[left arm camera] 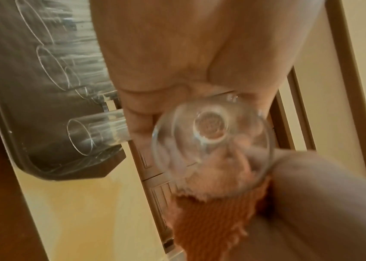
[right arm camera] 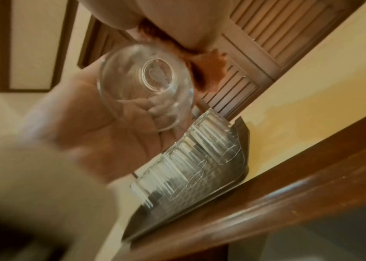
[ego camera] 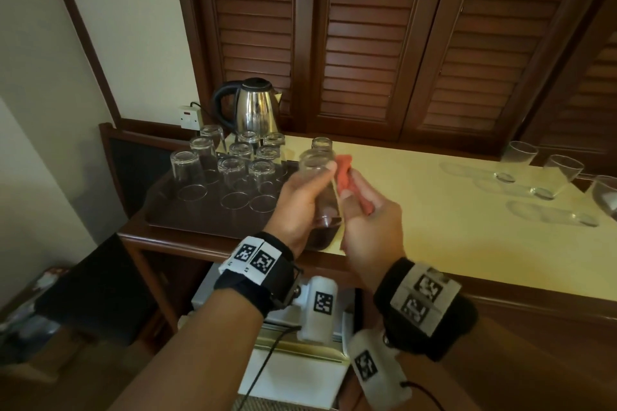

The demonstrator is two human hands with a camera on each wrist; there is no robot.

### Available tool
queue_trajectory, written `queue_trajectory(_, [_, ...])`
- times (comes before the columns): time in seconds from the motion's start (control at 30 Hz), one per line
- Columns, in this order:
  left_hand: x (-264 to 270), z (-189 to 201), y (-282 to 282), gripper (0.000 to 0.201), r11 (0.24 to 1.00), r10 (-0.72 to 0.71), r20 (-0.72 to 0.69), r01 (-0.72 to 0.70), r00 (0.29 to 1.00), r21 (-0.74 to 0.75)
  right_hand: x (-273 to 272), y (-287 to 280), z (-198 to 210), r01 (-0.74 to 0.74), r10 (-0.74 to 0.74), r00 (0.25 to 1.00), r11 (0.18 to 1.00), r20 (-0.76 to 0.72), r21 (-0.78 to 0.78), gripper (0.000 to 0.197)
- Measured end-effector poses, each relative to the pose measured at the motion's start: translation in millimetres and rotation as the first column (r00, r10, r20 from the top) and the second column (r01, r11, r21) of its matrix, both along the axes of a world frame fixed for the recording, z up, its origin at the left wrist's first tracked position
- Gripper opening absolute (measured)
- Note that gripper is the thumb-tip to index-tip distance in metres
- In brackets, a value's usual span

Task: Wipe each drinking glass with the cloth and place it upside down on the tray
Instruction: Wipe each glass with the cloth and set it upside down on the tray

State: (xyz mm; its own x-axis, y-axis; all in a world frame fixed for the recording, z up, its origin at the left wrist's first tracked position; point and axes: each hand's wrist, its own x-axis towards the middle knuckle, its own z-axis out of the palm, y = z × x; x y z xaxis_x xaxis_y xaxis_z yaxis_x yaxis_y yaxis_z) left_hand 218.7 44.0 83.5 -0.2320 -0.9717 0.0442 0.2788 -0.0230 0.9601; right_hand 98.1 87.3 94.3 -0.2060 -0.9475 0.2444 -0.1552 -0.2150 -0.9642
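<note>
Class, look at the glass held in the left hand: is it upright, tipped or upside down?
Tipped. The glass lies slanted in the left hand, its thick base pointing away from the person and its open rim toward the wrist cameras.

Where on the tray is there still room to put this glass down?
The tray is bare along its near edge, in front of the upturned glasses, and at its near right by the left hand. The back, toward the kettle, is crowded.

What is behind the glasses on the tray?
A shiny kettle stands behind the upside-down glasses on the tray. The glasses hide its base.
</note>
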Motion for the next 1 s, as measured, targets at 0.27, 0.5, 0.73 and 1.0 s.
queue_trajectory(0.27, [-2, -1, -1, 0.047, 1.000, 0.004, 0.021, -0.004, 1.000, 0.007, 0, -1, -4, 0.008, -0.008, 1.000, 1.000, 0.027, 0.010, 0.040])
queue_trajectory(0.5, [-2, -4, 0, 0.056, 0.999, -0.015, 0.029, 0.014, 0.999, 0.038, -5, -6, -7, 0.045, -0.046, 0.997, 0.999, 0.059, 0.012, 0.038])
queue_trajectory(0.73, [0, -13, 0, 0.056, 0.995, -0.090, 0.050, 0.087, 0.995, 0.055, -11, -19, -8, 0.095, -0.096, 0.992, 0.995, 0.079, 0.022, 0.038])
queue_trajectory(1.0, [18, -14, 10, 0.057, 0.999, -0.009, 0.267, 0.022, 0.964, -0.048, -26, -38, 24, -0.151, 0.097, 0.907, 0.983, -0.410, -0.102, 0.035])
